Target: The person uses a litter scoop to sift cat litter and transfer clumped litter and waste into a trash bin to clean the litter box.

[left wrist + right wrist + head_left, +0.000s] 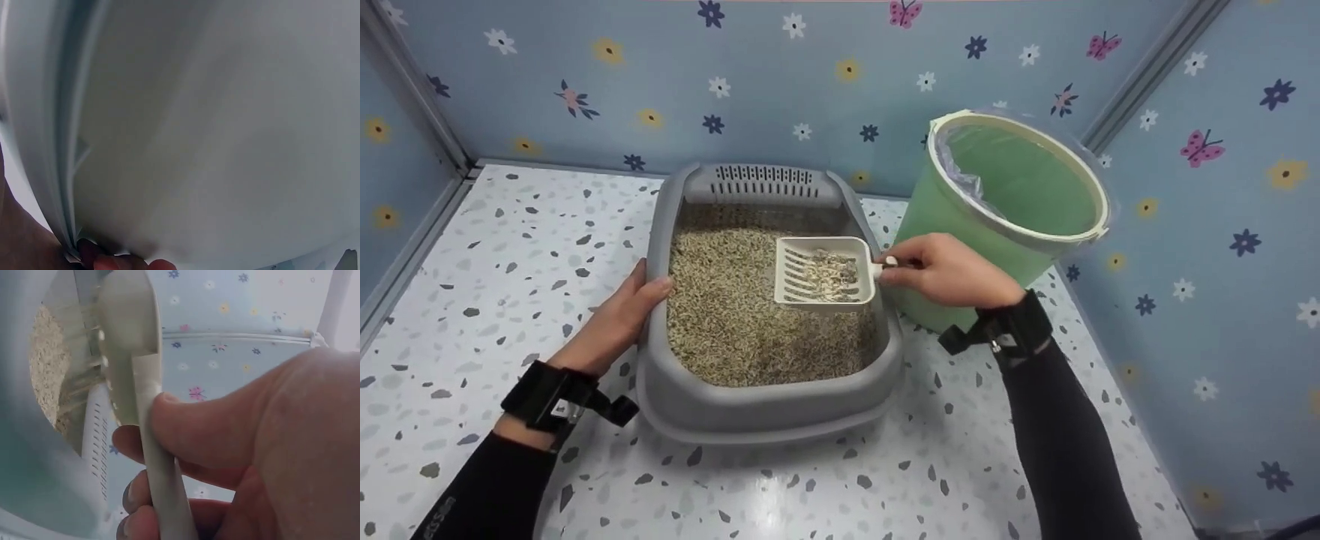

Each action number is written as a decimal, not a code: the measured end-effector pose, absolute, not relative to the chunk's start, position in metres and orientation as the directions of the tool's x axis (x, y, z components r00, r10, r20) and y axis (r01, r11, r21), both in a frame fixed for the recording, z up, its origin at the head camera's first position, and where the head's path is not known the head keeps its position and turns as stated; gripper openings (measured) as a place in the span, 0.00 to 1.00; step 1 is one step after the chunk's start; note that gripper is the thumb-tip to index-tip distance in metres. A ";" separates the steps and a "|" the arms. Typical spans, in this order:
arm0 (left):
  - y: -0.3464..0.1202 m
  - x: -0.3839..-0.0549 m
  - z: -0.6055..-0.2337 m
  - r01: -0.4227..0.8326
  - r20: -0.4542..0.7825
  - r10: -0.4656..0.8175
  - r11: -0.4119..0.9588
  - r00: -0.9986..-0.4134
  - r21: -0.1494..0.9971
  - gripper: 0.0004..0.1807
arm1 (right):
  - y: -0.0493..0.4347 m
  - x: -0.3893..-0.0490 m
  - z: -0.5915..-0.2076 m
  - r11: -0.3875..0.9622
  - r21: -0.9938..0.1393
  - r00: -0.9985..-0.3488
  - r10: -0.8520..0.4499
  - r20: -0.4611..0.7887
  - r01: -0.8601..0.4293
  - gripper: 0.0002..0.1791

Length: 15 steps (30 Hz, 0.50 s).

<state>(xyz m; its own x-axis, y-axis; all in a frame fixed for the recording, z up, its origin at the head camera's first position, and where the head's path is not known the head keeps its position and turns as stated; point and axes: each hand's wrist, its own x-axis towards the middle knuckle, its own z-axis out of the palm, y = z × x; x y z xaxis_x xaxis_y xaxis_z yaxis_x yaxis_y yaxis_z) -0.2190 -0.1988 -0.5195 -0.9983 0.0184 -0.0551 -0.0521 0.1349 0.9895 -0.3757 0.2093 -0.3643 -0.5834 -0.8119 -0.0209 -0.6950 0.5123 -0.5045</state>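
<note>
A grey litter box (780, 409) holds beige granular litter (720, 322). My left hand (619, 319) grips its left rim, thumb on top; in the left wrist view, fingertips (163, 264) curl beneath the rim. With my right hand (952, 274) I hold a white slotted litter scoop (825, 304) by its handle, level over the right half of the box. Some litter and clumps lie in the scoop. In the right wrist view, thumb and fingers wrap the scoop's handle (160, 489), and blurred streaks of grains drop from the slots.
A green bucket (911, 225) with a cream rim and a clear liner stands right of the box, close behind my right hand. Flower-patterned wall panels (765, 82) enclose the back and sides. The floor (510, 247) is white with grey speckles.
</note>
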 end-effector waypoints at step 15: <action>-0.202 -0.216 -0.524 -0.111 -0.110 -0.012 0.185 -0.994 0.976 0.53 | 0.191 -0.374 -0.370 0.463 -0.537 -0.541 -0.841 -0.015 -0.705 0.12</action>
<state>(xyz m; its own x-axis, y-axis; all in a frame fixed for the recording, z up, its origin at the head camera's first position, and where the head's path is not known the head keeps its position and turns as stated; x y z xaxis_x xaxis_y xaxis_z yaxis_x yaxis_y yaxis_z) -0.2163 -0.2020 -0.5242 -0.9938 -0.0124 -0.1104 -0.1108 0.1850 0.9765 -0.3738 0.1907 -0.3699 -0.5406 -0.8411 -0.0154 -0.7049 0.4630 -0.5373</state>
